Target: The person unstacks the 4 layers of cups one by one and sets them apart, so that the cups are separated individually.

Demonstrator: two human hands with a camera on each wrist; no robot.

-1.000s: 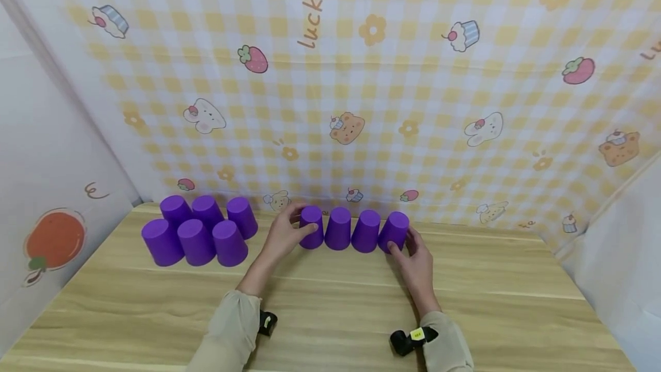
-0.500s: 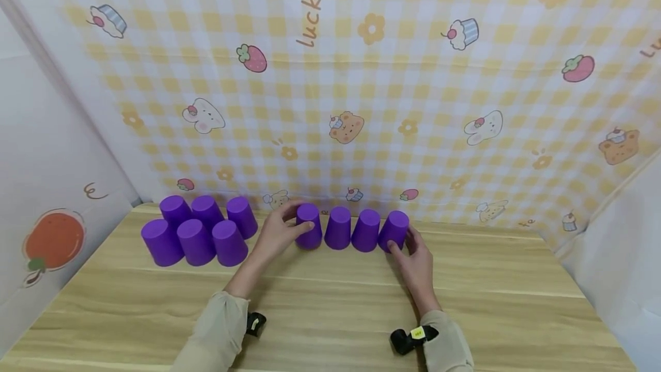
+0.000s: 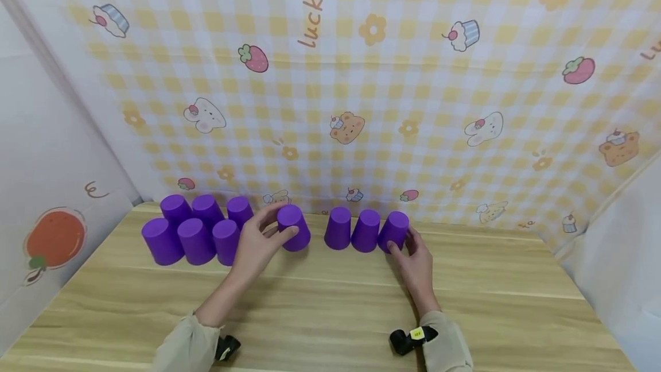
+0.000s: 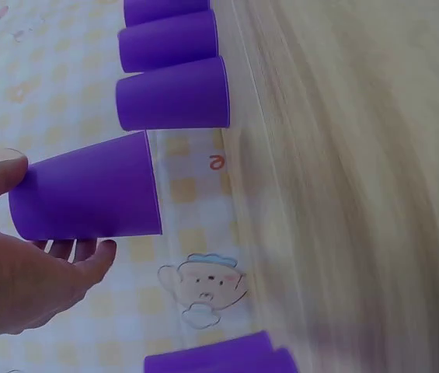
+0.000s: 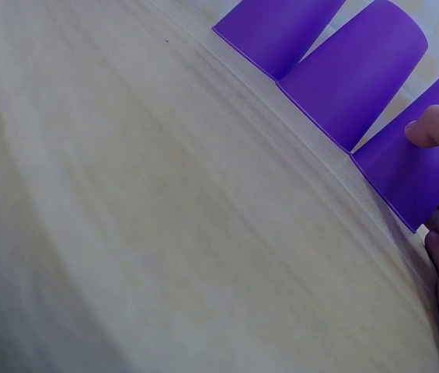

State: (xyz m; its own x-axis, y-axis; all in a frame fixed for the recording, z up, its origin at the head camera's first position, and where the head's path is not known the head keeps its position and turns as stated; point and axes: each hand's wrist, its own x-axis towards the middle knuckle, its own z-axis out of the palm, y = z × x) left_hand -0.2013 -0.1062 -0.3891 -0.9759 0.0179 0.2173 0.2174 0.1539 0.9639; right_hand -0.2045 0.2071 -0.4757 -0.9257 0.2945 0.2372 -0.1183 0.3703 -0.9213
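Note:
My left hand (image 3: 255, 248) grips an upside-down purple cup (image 3: 294, 231) between thumb and fingers. In the left wrist view this cup (image 4: 91, 190) is held off the tabletop, its open rim tilted a little. To its right, three more upside-down purple cups stand in a row near the back wall: a left one (image 3: 338, 228), a middle one (image 3: 366, 231) and a right one (image 3: 395, 228). My right hand (image 3: 417, 268) holds the right one, thumb on the near side and fingers round the far side. Their rims meet or nearly meet in the right wrist view (image 5: 351, 78).
Left of my left hand stand several upside-down purple cups in two rows, such as the front one (image 3: 163, 243); the hand overlaps the nearest. A wooden table (image 3: 330, 303) runs back to a checked cloth wall (image 3: 330, 85). White side walls flank it.
My left hand has taken the leftmost cup of the row away to the left, opening a gap beside the other three. The right hand stays at the right end cup.

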